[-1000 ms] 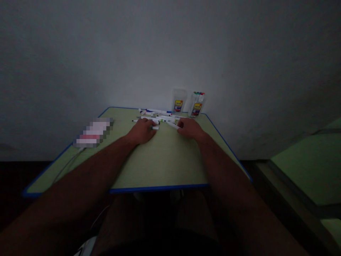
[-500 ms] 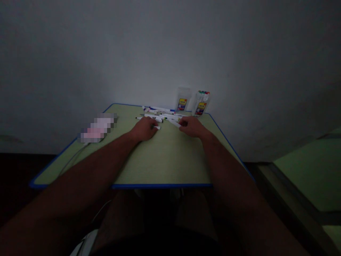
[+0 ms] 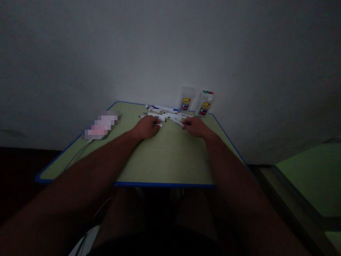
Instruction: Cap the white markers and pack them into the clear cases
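My left hand [image 3: 147, 128] rests on the table with its fingers closed around a white marker, whose pale end [image 3: 160, 125] pokes out to the right. My right hand [image 3: 195, 127] pinches the near end of another white marker [image 3: 176, 122], which slants away to the left with a greenish far tip. Just beyond both hands lies a loose pile of white markers [image 3: 157, 117], some with dark or blue caps. Dim light hides the finer print on them.
Against the wall stand a clear plastic case [image 3: 187, 97] with a yellow label and a second case [image 3: 205, 104] holding several coloured-cap markers. On the left of the blue-edged table [image 3: 165, 160] lies a blurred-out, phone-like object [image 3: 102, 125] with a white cable [image 3: 77, 155].
The whole view has shifted slightly, so the table and its contents sit a little further right. Both hands keep their grips, with hardly any movement over the table.
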`<control>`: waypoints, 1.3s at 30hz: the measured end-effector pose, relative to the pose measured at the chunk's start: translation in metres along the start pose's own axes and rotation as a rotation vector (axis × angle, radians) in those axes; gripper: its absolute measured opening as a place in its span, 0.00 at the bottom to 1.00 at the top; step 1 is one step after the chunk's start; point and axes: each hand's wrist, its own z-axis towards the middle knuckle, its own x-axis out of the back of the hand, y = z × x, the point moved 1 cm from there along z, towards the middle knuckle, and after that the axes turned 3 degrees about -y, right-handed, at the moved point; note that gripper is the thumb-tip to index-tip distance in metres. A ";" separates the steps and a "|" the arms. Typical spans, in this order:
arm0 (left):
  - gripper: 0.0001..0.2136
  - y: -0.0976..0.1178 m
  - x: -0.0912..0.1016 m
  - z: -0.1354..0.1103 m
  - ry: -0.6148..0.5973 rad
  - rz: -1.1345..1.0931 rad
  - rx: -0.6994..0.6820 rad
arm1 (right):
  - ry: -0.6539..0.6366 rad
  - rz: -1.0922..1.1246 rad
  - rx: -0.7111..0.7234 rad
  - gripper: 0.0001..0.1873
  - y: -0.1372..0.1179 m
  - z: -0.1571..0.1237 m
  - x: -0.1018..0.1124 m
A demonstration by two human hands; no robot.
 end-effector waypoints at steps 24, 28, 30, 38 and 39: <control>0.13 0.006 0.009 -0.003 0.000 0.010 0.060 | -0.081 0.048 0.015 0.16 -0.001 -0.001 0.001; 0.13 0.007 0.009 -0.004 -0.007 -0.007 0.077 | -0.085 0.060 0.020 0.16 -0.001 -0.002 0.002; 0.13 0.007 0.009 -0.004 0.002 -0.015 0.072 | -0.081 0.060 0.023 0.16 -0.001 -0.002 0.002; 0.13 0.006 0.010 -0.004 0.024 -0.058 0.068 | -0.065 0.024 0.031 0.14 -0.003 -0.002 0.002; 0.13 0.006 0.011 -0.004 0.028 -0.059 0.069 | -0.062 0.023 0.037 0.13 -0.002 -0.002 0.002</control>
